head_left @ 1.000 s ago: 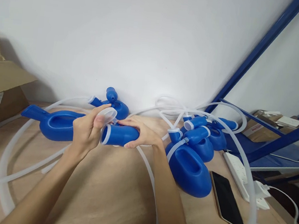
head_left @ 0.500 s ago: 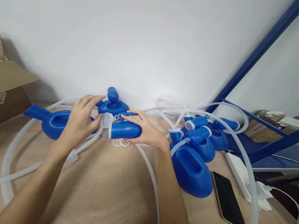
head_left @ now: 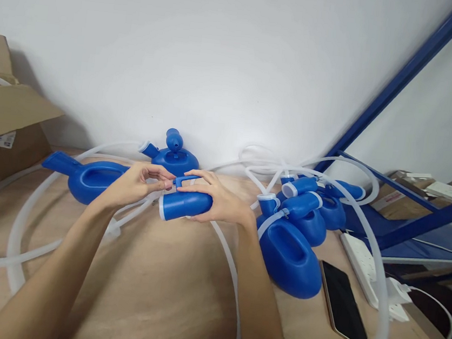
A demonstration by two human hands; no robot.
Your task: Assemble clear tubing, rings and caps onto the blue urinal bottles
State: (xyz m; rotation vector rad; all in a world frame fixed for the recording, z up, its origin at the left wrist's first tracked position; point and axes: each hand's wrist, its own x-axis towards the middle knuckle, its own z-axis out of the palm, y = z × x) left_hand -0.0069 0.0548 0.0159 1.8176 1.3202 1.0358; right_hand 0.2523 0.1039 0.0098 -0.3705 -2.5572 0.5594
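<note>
My right hand is wrapped round a blue plastic tube piece with a white rim at its left end. At its upper side, my left hand pinches a small part beside the blue clip; the fingertips cover most of that part. A blue bottle with an oval hollow lies left, partly behind my left hand. Behind both hands, another blue bottle with a rounded spout stands by the wall. Clear hose loops over the left of the table.
Several blue bottles with white-rimmed necks cluster on the right, with hose looping round them. Beyond them lie a black phone and a white power strip. An open cardboard box stands at the left, a blue metal frame at the right.
My left hand has moved right and down, closing its fingertips at the clip on the tube piece. The tube piece has tilted, its white-rimmed end slightly lower.
</note>
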